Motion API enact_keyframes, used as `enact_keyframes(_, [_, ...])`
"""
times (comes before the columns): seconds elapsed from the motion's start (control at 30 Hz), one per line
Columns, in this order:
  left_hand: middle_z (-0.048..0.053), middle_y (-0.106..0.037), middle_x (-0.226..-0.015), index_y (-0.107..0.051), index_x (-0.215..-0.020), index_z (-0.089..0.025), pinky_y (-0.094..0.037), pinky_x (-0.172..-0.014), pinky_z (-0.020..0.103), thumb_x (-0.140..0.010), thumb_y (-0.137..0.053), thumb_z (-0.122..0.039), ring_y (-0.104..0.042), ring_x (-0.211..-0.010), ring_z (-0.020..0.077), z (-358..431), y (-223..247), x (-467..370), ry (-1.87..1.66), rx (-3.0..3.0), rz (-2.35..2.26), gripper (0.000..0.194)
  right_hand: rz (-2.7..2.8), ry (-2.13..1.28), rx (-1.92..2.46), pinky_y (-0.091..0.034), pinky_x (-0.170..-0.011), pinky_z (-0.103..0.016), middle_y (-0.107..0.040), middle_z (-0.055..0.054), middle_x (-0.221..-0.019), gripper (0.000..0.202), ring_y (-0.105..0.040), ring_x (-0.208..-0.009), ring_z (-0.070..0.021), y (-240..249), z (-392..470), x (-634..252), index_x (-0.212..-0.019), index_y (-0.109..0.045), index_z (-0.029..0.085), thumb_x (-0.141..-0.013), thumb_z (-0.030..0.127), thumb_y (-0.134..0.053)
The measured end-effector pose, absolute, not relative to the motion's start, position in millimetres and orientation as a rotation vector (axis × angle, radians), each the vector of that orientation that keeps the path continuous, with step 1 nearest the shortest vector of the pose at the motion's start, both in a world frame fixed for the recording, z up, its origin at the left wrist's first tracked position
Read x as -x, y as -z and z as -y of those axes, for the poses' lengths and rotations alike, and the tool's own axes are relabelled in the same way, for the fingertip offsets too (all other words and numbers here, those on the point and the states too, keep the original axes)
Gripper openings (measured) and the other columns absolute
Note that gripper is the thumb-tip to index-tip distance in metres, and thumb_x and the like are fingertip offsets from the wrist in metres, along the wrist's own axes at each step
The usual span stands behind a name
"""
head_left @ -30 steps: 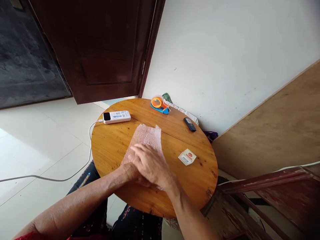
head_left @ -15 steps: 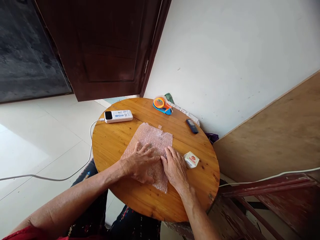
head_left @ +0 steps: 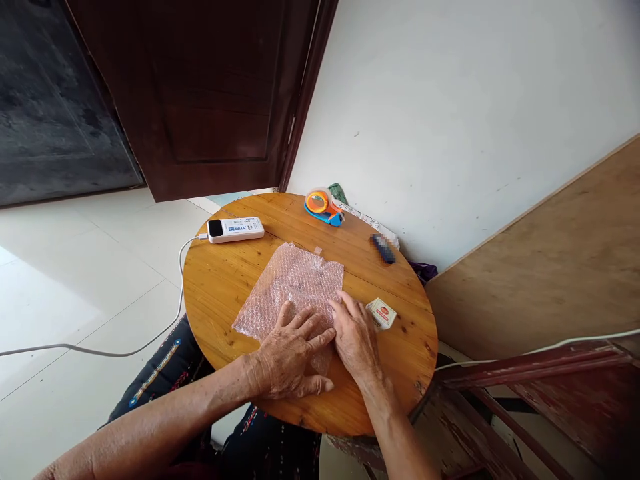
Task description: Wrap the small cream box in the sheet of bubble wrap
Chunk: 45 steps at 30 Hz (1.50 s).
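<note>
The left hand (head_left: 295,350) lies flat on the near part of a sheet of bubble wrap (head_left: 293,283), with its fingers spread apart and its thumb pointing off to the right. The right hand (head_left: 356,333) is at the right edge of the wrap, with its fingers a little bent and close to each other; I cannot tell if it pinches the edge. The two hands are very close, and the left fingertips come right up by the right hand. The bubble wrap is see-through and a bit pink, and it lies in the middle of a round wooden table (head_left: 400,367). A little clear scrap (head_left: 318,251) is by its far edge. Just to the right of the right hand sits a small pale box (head_left: 383,313) with red marks on it. Near the far edge of the table is an orange and blue tape holder (head_left: 324,207), and to the right of that is a dark thing (head_left: 383,249) that is too blurry to make out. On the left side, well apart from the hands, lies a white gadget (head_left: 236,229) with a black screen. A pale cord (head_left: 181,287) is plugged into its left end and runs down to the shiny floor (head_left: 125,260). A dark red door (head_left: 210,100) and a white wall (head_left: 450,100) are behind the table.
</note>
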State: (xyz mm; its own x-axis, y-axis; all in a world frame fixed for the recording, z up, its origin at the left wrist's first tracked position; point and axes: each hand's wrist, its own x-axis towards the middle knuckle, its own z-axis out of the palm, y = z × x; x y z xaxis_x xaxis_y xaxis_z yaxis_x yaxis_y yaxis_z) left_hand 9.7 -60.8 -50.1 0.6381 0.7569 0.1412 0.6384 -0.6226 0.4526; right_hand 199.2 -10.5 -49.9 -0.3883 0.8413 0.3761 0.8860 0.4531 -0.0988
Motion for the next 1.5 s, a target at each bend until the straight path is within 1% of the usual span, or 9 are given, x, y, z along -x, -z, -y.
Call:
enact_keyframes(0.3, [0.018,-0.042,-0.152,-0.052,-0.142,-0.019,-0.006,-0.115,0.073,-0.086,-0.042,-0.075,-0.028,-0.144,0.0430,65.3,48.2,-8.7,-0.505,-2.545,-1.126,0.080,1.929,0.352,1.397,-0.048,-0.099,-0.048,-0.065,-0.015,-0.119,0.031,-0.061,-0.111,-0.0297,8.0,20.9,-244.7,-0.119,-0.063,0.019,-0.092,0.031,-0.054])
enact_keyframes(0.53, [0.020,-0.039,-0.154,-0.051,-0.142,-0.018,-0.004,-0.114,0.074,-0.084,-0.047,-0.074,-0.026,-0.145,0.0431,64.6,56.9,-10.7,-0.496,-2.576,-1.125,0.080,1.778,0.017,1.728,-0.047,-0.101,-0.052,-0.055,-0.018,-0.136,0.057,-0.053,-0.126,-0.0339,7.2,25.6,-292.9,-0.129,-0.056,0.016,-0.081,0.046,-0.061])
enact_keyframes(0.7, [0.021,-0.038,-0.154,-0.050,-0.142,-0.017,-0.004,-0.114,0.075,-0.085,-0.044,-0.075,-0.023,-0.147,0.0425,64.8,56.4,-10.8,-0.496,-2.566,-1.121,0.082,1.892,-0.277,1.844,-0.047,-0.102,-0.049,-0.062,-0.015,-0.130,0.063,-0.060,-0.117,-0.0304,25.6,28.3,-307.0,-0.133,-0.054,0.017,-0.075,0.038,-0.065])
enact_keyframes(0.83, [0.022,-0.038,-0.154,-0.050,-0.142,-0.017,-0.003,-0.114,0.074,-0.084,-0.043,-0.077,-0.023,-0.147,0.0422,64.8,51.2,-9.4,-0.485,-2.551,-1.116,0.084,1.697,-0.510,1.792,-0.053,-0.090,-0.045,-0.071,-0.013,-0.113,0.054,-0.068,-0.098,-0.0277,21.5,30.8,-280.8,-0.126,-0.060,0.018,-0.079,0.044,-0.066])
enact_keyframes(1.0, [0.021,-0.040,-0.152,-0.050,-0.143,-0.017,-0.004,-0.116,0.072,-0.084,-0.044,-0.077,-0.024,-0.146,0.0425,63.7,46.6,-10.8,-0.485,-2.548,-1.136,0.083,1.663,-0.866,1.348,-0.053,-0.093,-0.038,-0.069,-0.011,-0.124,0.051,-0.067,-0.106,-0.0245,6.1,23.7,-207.6,-0.126,-0.060,0.022,-0.082,0.046,-0.069])
enact_keyframes(1.17, [0.017,-0.043,-0.151,-0.049,-0.142,-0.021,-0.010,-0.117,0.068,-0.079,-0.055,-0.075,-0.030,-0.143,0.0406,68.1,42.6,-8.0,-0.599,-2.537,-1.123,0.083,1.719,-0.894,1.304,-0.055,-0.087,-0.039,-0.074,-0.008,-0.107,0.044,-0.070,-0.094,-0.0243,30.5,-8.2,-159.8,-0.117,-0.063,0.021,-0.080,0.043,-0.068])
enact_keyframes(1.33, [0.010,-0.061,-0.131,-0.061,-0.128,-0.022,-0.034,-0.111,0.053,-0.092,-0.054,-0.051,-0.055,-0.119,0.0288,64.6,43.3,22.3,-0.836,-2.444,-1.259,0.047,1.796,-0.830,1.289,-0.055,-0.089,-0.039,-0.073,-0.007,-0.111,0.043,-0.070,-0.096,-0.0237,52.7,-16.0,-159.6,-0.118,-0.061,0.022,-0.078,0.035,-0.068])
enact_keyframes(1.4, [0.010,-0.066,-0.119,-0.066,-0.116,-0.021,-0.044,-0.098,0.048,-0.093,-0.056,-0.036,-0.058,-0.110,0.0281,58.6,49.2,35.9,-0.859,-2.406,-1.463,0.030,1.813,-0.833,1.278,-0.055,-0.088,-0.039,-0.072,-0.007,-0.113,0.046,-0.070,-0.096,-0.0231,53.6,-13.6,-161.5,-0.120,-0.059,0.023,-0.077,0.032,-0.070])
enact_keyframes(1.5, [0.010,-0.068,-0.106,-0.069,-0.104,-0.020,-0.046,-0.089,0.046,-0.087,-0.065,-0.038,-0.058,-0.100,0.0284,53.1,58.2,47.2,-0.775,-2.450,-1.526,0.025,1.802,-0.839,1.291,-0.056,-0.085,-0.039,-0.073,-0.007,-0.110,0.049,-0.070,-0.091,-0.0222,52.2,-11.4,-162.7,-0.123,-0.058,0.022,-0.076,0.030,-0.069])
